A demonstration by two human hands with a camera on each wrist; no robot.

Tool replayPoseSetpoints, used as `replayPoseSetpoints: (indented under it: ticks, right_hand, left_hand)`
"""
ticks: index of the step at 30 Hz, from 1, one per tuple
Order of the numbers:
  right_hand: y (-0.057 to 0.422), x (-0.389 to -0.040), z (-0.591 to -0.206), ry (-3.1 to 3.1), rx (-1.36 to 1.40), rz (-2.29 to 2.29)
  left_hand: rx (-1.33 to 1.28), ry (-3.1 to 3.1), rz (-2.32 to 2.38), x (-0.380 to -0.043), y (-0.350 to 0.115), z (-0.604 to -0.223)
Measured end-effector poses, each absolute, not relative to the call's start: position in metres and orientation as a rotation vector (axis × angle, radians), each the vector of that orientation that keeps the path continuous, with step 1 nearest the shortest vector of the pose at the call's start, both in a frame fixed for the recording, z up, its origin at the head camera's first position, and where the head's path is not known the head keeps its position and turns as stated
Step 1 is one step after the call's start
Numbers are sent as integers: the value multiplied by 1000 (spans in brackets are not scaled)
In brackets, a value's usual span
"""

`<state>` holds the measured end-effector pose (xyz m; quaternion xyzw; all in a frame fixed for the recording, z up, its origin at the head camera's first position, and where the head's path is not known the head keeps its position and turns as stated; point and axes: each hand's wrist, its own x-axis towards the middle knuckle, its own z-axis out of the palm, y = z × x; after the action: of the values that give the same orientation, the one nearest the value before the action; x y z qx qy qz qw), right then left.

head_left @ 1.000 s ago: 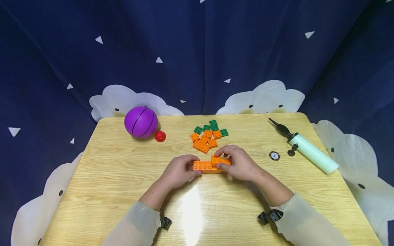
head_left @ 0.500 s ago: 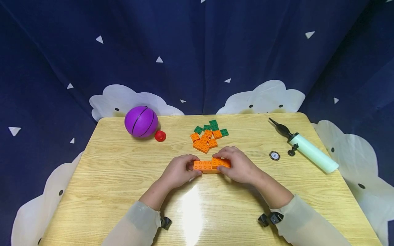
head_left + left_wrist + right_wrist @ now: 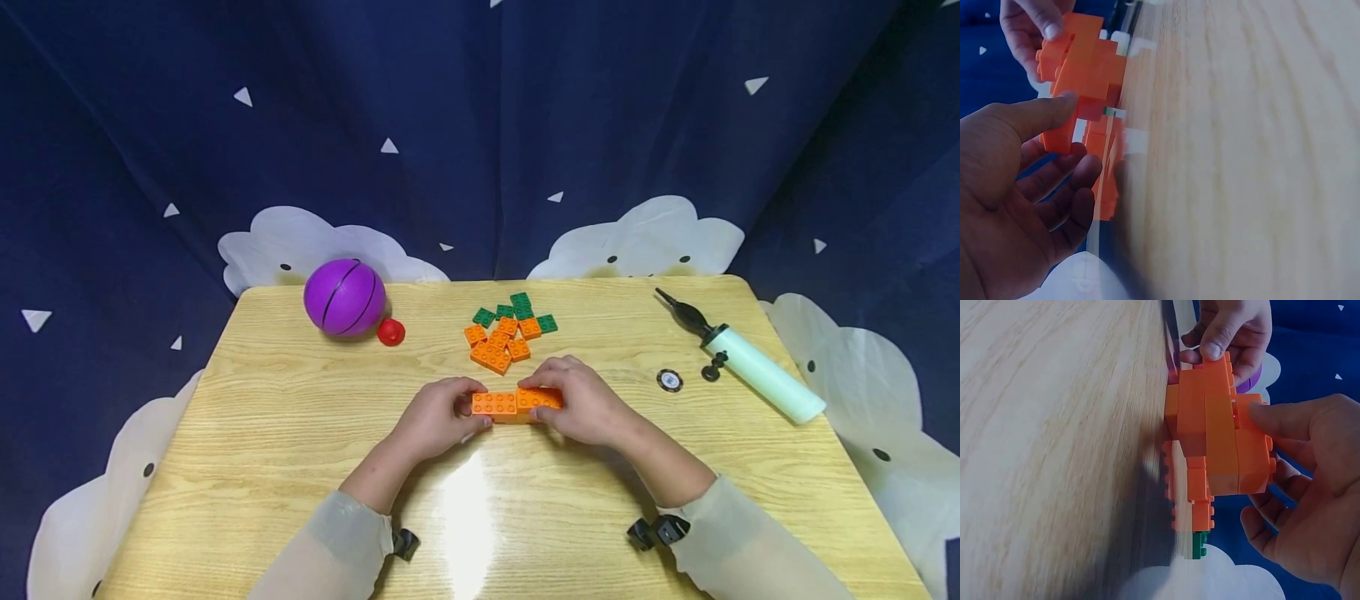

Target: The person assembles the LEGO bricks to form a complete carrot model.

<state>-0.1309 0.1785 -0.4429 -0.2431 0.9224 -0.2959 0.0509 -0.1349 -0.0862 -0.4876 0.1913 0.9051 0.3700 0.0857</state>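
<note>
Between both hands, a stepped assembly of orange toy building bricks (image 3: 493,406) stands at the middle of the table. Its layers show side-on in the left wrist view, narrower low down and wider above. My left hand (image 3: 437,418) pinches the left end between thumb and fingers. On the right, my right hand (image 3: 585,404) grips an orange brick (image 3: 1252,461) on the top layer, thumb in front and fingers behind. A thin gap shows under part of that brick in the right wrist view. In the head view, its left end lies against the neighbouring top brick.
Loose orange bricks (image 3: 495,354) and green bricks (image 3: 521,306) lie just behind the assembly. At back left are a purple ball (image 3: 345,297) and a small red piece (image 3: 391,332). A poker chip (image 3: 670,381), small black piece (image 3: 710,372) and hand pump (image 3: 765,375) lie right.
My right hand has brought the top right brick down; its raised left end now lies lower, in line with the brick beside it. My left hand has stayed in place.
</note>
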Motion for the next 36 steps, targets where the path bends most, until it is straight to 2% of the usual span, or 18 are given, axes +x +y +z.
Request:
replayPoseSetpoints:
  ticks: [19,36]
  right_hand:
    - [179,-136,-443,2779,-748,-915]
    - [198,-131,-457,2816,-731,-915]
  left_hand:
    - [575,2685,1088,-138,-82,-484]
    - [556,2670,1098,-136,-85,-483]
